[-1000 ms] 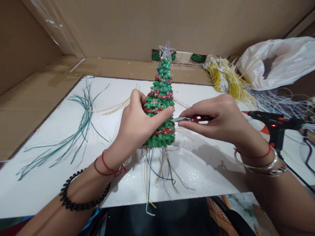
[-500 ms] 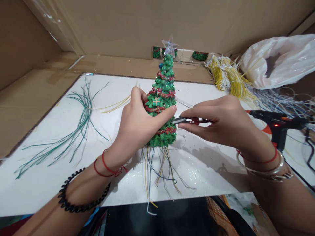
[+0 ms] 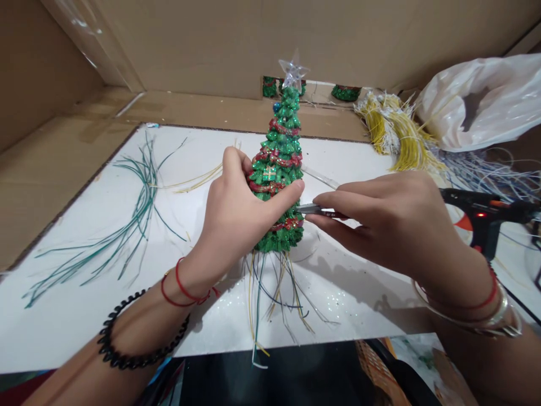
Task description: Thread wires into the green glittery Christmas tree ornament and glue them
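A small green glittery Christmas tree point(image 3: 284, 148) stands upright on the white board, with red garlands and a clear star point(image 3: 293, 71) on top. My left hand point(image 3: 243, 206) grips it from the left, thumb across its front, the other fingers mostly hidden behind. In my right hand point(image 3: 384, 217) are tweezers point(image 3: 319, 210), pinched between thumb and fingers. Their dark tips touch the tree's right side, low down; whether something is between them I cannot tell. Several thin wires point(image 3: 279, 299) in yellow, green and white spread from under the tree toward the board's front edge.
Loose green wires point(image 3: 143, 208) lie on the white board point(image 3: 84, 225) at left. A glue gun point(image 3: 482, 211) with a lit red light is at right. Behind it are yellow wire bundles point(image 3: 389, 129) and a white plastic bag point(image 3: 486, 101). Cardboard walls point(image 3: 190, 45) stand at the back.
My right hand has turned and shifted slightly right and down, its fingers closer round the tweezers. The tips stay at the tree's right side. My left hand keeps its hold.
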Available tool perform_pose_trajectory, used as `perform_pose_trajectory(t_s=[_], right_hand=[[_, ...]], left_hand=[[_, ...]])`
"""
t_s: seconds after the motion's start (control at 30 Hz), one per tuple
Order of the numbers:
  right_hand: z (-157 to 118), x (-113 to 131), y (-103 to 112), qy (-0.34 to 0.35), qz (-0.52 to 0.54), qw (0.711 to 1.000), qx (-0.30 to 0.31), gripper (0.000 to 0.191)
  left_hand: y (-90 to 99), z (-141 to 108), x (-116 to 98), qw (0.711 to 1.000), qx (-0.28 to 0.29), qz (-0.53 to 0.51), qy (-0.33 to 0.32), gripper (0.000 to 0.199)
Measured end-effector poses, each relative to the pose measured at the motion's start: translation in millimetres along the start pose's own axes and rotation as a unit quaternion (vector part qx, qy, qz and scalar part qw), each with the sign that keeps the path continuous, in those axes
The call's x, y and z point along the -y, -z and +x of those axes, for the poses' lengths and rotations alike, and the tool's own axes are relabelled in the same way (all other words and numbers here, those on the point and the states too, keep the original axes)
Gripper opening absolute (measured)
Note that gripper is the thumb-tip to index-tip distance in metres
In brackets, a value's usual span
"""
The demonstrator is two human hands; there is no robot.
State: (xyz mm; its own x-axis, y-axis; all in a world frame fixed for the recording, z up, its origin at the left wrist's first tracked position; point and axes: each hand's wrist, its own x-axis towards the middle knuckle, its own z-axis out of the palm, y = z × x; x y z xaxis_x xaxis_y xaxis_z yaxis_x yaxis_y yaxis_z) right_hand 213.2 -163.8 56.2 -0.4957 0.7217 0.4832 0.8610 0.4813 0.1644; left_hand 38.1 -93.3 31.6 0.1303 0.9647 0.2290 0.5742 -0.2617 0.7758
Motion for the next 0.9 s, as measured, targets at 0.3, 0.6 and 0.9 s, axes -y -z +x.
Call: perform_pose_trajectory(t_s=[0.3,0.6,0.9], right_hand=[[1,-10,-10,-0.017,0.113,0.993,-0.026,0.021],[3,-19,-18,0.002,0.154,0.987,-0.044,0.013],[4,-21,-20,0.007,0.181,0.982,-0.048,0.013]], left_hand=[[-0.9,4,7,0.998,0.026,-0.060,0.023,0.048],[-0.8,4,6,0.999,0.025,-0.046,0.016,0.050],[-0.8,4,7,0.998,0.029,-0.054,0.009,0.050]])
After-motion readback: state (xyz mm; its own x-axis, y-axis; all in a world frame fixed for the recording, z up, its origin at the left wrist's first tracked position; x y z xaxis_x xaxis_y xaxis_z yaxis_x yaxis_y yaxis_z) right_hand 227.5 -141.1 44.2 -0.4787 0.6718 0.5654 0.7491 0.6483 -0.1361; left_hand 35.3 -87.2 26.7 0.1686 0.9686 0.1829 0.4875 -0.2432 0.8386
